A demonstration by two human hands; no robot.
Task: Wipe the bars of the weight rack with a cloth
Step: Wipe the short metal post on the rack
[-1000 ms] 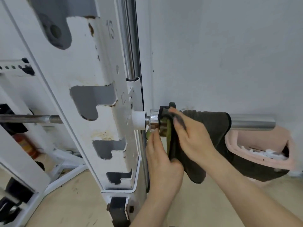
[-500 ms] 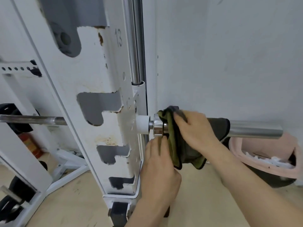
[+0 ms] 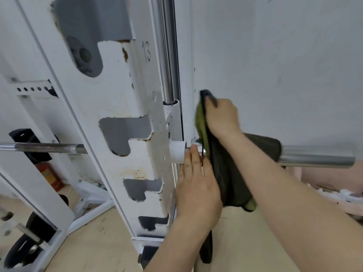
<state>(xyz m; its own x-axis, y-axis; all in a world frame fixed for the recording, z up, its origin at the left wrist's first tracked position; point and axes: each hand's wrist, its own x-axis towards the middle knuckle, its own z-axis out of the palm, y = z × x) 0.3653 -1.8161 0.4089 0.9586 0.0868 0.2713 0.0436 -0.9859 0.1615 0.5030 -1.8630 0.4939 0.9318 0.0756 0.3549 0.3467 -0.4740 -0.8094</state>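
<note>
A chrome barbell sleeve (image 3: 316,156) sticks out to the right of the white rack upright (image 3: 125,138). A dark green cloth (image 3: 227,173) is draped over the sleeve's inner end, by the collar (image 3: 197,147). My right hand (image 3: 222,116) grips the cloth's upper edge, raised above the bar. My left hand (image 3: 196,185) reaches up from below, fingers straight, fingertips touching the collar next to the white spacer (image 3: 177,152). A vertical chrome guide rod (image 3: 167,50) runs up behind the upright.
The thin bar shaft (image 3: 43,148) continues left behind the upright. A pink bin (image 3: 334,181) sits under the sleeve at right. A red extinguisher (image 3: 49,177) and black weight plates (image 3: 23,248) are low at left. A white wall stands close behind.
My right hand has lifted the cloth's edge from the bar to well above it. My left hand stays at the collar. The view has moved closer.
</note>
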